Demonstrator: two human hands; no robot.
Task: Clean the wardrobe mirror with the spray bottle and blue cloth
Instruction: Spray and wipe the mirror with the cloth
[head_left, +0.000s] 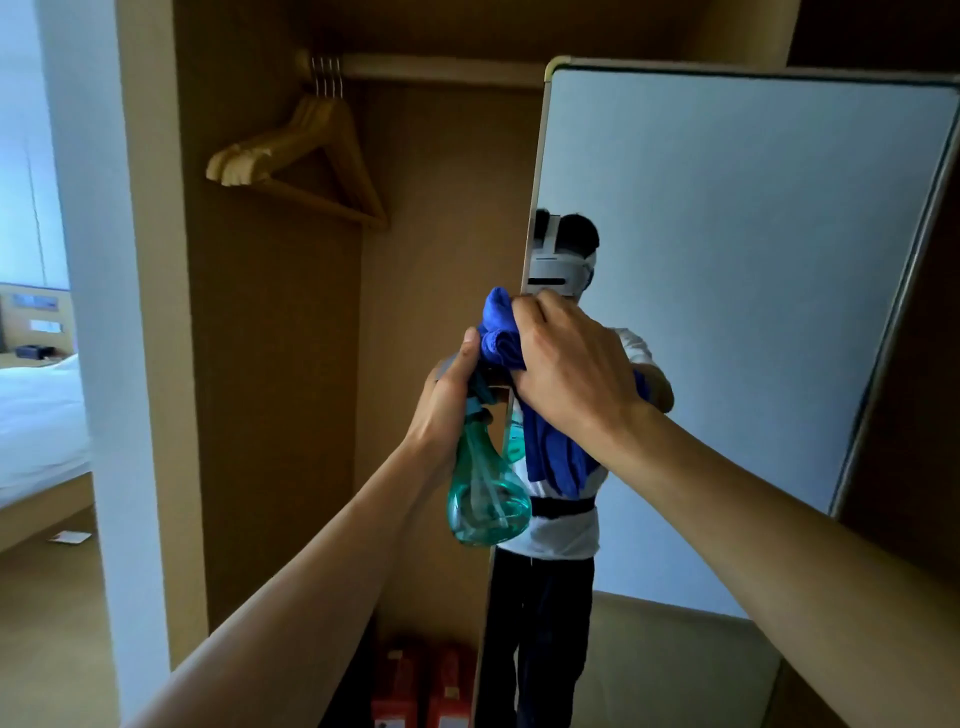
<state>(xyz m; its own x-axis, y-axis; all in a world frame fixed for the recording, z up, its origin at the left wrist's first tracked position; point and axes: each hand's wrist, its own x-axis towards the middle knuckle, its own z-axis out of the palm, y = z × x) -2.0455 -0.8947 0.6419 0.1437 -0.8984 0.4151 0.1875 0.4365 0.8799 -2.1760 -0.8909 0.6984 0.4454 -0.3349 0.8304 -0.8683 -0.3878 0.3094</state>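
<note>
One spray bottle (488, 493), teal and see-through, hangs from the left grip (448, 400), whose fingers are curled round the bottle's neck with the thumb pointing up. The body of the bottle sits straight below that grip, in front of the left edge of the mirror (727, 260).

The right grip (571, 364) is just beside the left one, on its right and slightly higher. It is clamped on the one blue cloth (500, 332). A bunched part of the cloth bulges out to the left of the fingers and touches the left thumb, and a loose tail drops below the palm beside the bottle. The knuckles of this grip lie at the mirror's left edge. Whether the cloth presses on the glass cannot be told.

Behind both grips the single mirror panel shows one person in a white shirt and a headset.

Up and to the left of the grips, a bunch of wooden hangers (311, 156) hangs on the rail (441, 70) inside the open wardrobe (270, 364), with four metal hooks counted. Far below the grips, two red boxes (426, 686) stand on the wardrobe floor. Well to the left are one bed (36, 415) and one scrap of paper (70, 537) on the floor.
</note>
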